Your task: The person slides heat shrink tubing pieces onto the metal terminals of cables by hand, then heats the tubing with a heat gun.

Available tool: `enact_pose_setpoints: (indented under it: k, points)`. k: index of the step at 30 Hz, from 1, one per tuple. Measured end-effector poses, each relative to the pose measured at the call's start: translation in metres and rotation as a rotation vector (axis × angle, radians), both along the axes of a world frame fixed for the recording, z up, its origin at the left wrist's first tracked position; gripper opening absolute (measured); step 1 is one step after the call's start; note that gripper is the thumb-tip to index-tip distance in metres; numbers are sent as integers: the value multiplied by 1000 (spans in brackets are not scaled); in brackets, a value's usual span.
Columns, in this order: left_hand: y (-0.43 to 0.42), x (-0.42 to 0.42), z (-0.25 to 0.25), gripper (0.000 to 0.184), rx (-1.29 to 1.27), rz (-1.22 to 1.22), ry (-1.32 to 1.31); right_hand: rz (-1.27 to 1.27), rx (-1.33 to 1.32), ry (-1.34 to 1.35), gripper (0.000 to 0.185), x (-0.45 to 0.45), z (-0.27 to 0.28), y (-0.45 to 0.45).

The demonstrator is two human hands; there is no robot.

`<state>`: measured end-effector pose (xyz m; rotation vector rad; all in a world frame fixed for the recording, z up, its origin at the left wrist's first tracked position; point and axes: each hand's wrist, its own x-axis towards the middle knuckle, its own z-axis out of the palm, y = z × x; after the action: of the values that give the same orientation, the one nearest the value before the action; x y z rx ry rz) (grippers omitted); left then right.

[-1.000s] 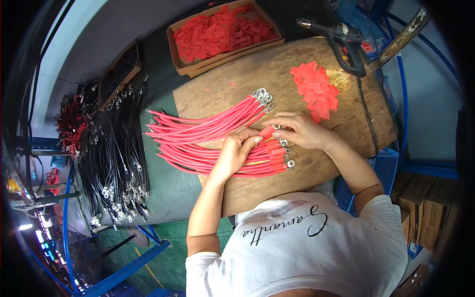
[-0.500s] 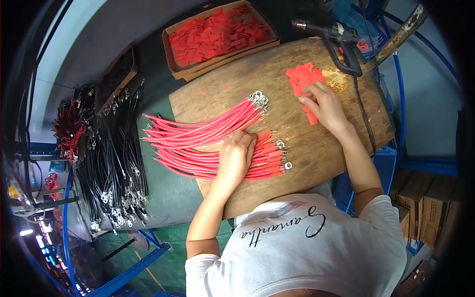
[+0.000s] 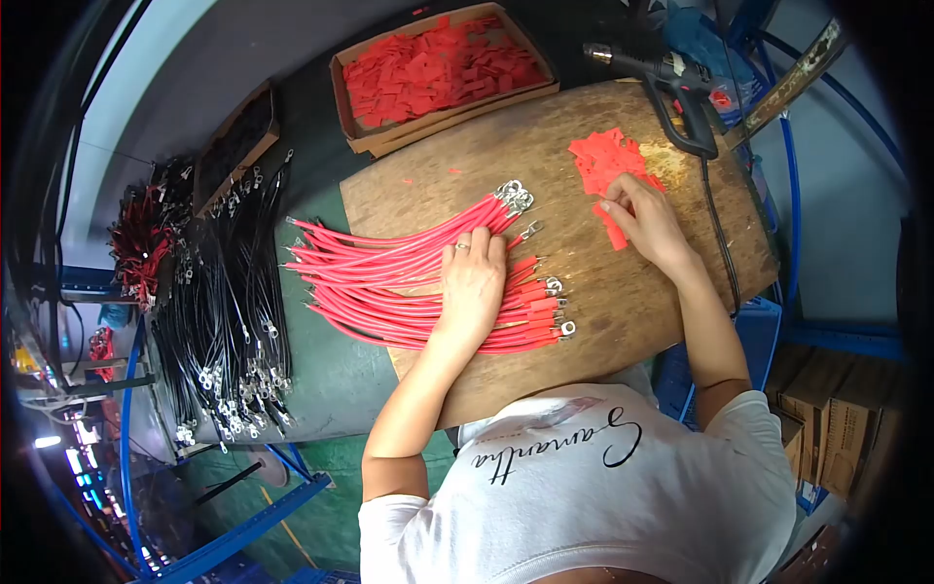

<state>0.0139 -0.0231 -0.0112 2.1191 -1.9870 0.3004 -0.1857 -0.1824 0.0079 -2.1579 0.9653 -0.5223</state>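
My left hand lies over the red cables, its fingers curled onto a cable at the lower edge of the upper bundle. That cable's metal lug sticks out to the right of the fingers. Below is a second bundle of red cables, with red sleeves near its lugs. At the small pile of red heat-shrink sleeves, my right hand has thumb and fingers pinched together on a sleeve, mostly hidden by the fingertips. A loose red sleeve lies just beneath them.
A cardboard tray of red sleeves stands at the back. The heat gun rests at the back right, its cord running down the wooden board. Black cables with lugs hang at the left. Cardboard boxes sit at lower right.
My left hand has moved up from the lower bundle to the upper one, its fingers now over a cable there. My right fingers have drawn closer together at the sleeves.
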Motion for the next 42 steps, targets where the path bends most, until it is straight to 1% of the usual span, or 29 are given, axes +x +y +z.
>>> enact_pose_setpoints:
  k: [1, 2, 3, 4, 5, 6, 7, 9, 11, 13, 17, 23, 26, 28, 30, 32, 34, 37, 40, 42]
  points:
    - [4, 0, 4, 12, -36, -12, 99, 8, 77, -12, 9, 0, 0, 2]
    - [7, 1, 7, 13, -71, -24, 198, 3, 80, -15, 9, 1, -1, 3]
    - [11, 2, 10, 13, -68, -26, 197, 15, 132, -110, 10, 3, -3, 5]
    - [15, 3, 13, 14, -27, -17, 498, 28, 184, -205, 13, 5, -4, 7]
    - [18, 4, 15, 15, 15, -5, 798, 28, 185, -207, 13, 8, -4, 10]
    - [18, 4, 17, 11, -16, -21, 903, 85, 214, -229, 16, 11, -4, 14]
    - [19, 5, 18, 11, -16, -22, 903, 140, 240, -251, 19, 14, -3, 17]
    - [20, 7, 21, 12, 32, -74, 889, 185, 272, -234, 18, 19, -2, 20]
    - [21, 5, 25, 12, 58, -41, 917, 233, 304, -216, 17, 24, -3, 24]
    - [22, 6, 27, 13, 83, -7, 943, 249, 505, -380, 17, 28, -8, 28]
    - [22, 8, 25, 14, 86, -21, 967, 261, 532, -426, 17, 30, -8, 32]
    - [23, 8, 25, 14, 101, -21, 976, 320, 521, -363, 18, 31, -12, 35]
    - [22, 8, 26, 14, 106, -13, 976, 329, 508, -361, 19, 36, -3, 43]
    - [22, 8, 26, 14, 111, -9, 977, 344, 379, -261, 19, 40, 2, 48]
    - [22, 7, 25, 15, 60, -43, 979, 347, 378, -235, 20, 41, 6, 48]
    - [23, 7, 26, 16, 68, -37, 977, 351, 378, -210, 22, 42, 5, 48]
    - [23, 7, 26, 16, 75, -33, 975, 465, 163, -239, 27, 42, -1, 46]
    - [23, 7, 24, 16, 92, -26, 976, 487, 101, -249, 30, 44, -5, 45]
    - [24, 8, 22, 16, 90, -8, 1010, 515, 155, -215, 30, 43, 1, 44]
    - [23, 8, 21, 16, 103, 3, 1027, 525, 122, -227, 30, 44, -5, 44]
